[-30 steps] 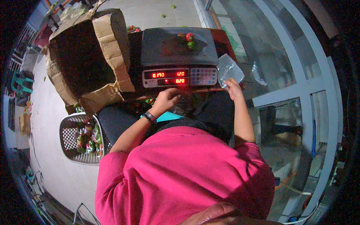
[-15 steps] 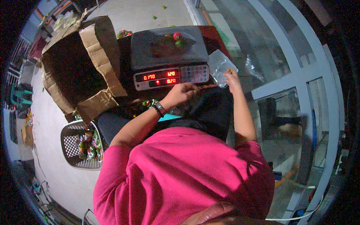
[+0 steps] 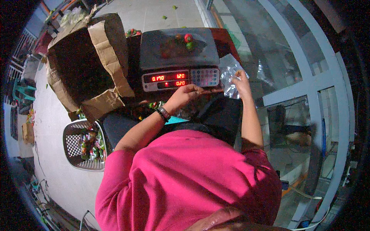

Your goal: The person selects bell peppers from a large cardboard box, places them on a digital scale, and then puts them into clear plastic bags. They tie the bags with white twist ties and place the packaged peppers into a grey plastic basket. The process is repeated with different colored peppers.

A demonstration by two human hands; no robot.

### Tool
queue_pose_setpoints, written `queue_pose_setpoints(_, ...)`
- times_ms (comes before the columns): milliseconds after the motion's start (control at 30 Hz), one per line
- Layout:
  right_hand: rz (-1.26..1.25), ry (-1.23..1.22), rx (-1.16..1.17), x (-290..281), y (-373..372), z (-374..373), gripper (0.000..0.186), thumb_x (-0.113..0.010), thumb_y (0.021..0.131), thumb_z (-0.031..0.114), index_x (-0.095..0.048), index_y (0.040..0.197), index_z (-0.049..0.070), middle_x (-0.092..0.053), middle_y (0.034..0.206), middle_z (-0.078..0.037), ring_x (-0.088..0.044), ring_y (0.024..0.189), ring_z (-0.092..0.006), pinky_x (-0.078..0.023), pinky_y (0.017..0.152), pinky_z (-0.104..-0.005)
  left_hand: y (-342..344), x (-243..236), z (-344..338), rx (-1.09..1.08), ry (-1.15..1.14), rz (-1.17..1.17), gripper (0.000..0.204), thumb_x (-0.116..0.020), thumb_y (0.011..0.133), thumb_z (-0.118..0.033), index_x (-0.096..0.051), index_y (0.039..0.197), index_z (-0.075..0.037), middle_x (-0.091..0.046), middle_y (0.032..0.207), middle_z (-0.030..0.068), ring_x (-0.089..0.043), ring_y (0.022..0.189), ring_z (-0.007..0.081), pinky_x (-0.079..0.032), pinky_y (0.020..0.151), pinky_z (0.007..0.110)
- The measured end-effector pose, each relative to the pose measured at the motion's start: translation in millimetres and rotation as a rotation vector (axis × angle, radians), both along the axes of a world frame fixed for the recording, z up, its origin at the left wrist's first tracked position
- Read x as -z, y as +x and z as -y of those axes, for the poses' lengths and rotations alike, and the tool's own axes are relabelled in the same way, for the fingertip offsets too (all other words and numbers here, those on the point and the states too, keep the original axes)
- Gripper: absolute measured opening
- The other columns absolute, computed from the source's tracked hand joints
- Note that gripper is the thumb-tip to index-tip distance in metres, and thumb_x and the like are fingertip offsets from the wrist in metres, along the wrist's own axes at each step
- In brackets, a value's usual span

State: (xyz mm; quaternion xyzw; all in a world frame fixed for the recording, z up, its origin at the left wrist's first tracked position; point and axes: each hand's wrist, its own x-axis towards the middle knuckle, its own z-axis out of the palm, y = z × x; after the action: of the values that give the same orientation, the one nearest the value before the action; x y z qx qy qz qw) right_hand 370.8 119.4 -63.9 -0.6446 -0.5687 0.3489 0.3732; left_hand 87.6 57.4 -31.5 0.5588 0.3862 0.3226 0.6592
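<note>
Below the front of a digital scale with red lit displays, my left hand has its fingertips pinched together. I cannot make out whether something is between them. My right hand grips a clear plastic bag beside the scale's right end. On the scale's dark plate sit a small red vegetable and a green one, perhaps peppers. The scale rests on a dark red-brown surface in front of my lap.
A large open brown cardboard box stands left of the scale. A perforated plastic basket of bagged produce sits at lower left. A glass-paned, grey-framed partition runs along the right. A teal chair is at far left.
My left hand has moved rightward along the scale's front, its fingertips closing. My right hand and the bag have shifted slightly, the bag now hanging lower.
</note>
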Motion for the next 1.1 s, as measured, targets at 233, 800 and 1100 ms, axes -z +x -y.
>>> queue_pose_setpoints(233, 0.011, 0.167, -0.101, 3, -73, 56, 0.051, -0.056, 0.066, -0.006, -0.040, 0.113, 0.008, -0.058, 0.079, -0.009, -0.057, 0.074, -0.0195, -0.044, 0.068, -0.0307, 36, -28, -1, 0.106, -0.566, 0.340, 0.018, -0.050, 0.081, -0.016, -0.053, 0.091, -0.002, -0.056, 0.082, 0.0038, -0.052, 0.071, 0.0141, -0.041, 0.065, 0.025)
queue_pose_setpoints(800, -0.874, -0.181, 0.038, -9, -60, 53, 0.034, -0.058, 0.076, 0.008, -0.047, 0.108, 0.009, -0.051, 0.074, 0.000, -0.049, 0.062, -0.0087, -0.041, 0.053, -0.0218, 41, 46, -6, -0.139, -0.774, 0.660, 0.017, -0.036, 0.082, -0.006, -0.048, 0.092, 0.000, -0.054, 0.094, 0.0132, -0.052, 0.085, 0.0235, -0.041, 0.078, 0.035)
queue_pose_setpoints(1100, -0.193, 0.267, 0.088, -14, -19, 15, 0.031, -0.056, 0.077, 0.018, -0.052, 0.107, 0.010, -0.047, 0.110, -0.012, -0.047, 0.098, -0.0253, -0.039, 0.082, -0.0378, 14, 122, -10, 0.159, -0.273, 0.073, 0.026, -0.043, 0.079, -0.004, -0.054, 0.103, -0.003, -0.058, 0.096, 0.0065, -0.053, 0.084, 0.0203, -0.042, 0.078, 0.030)
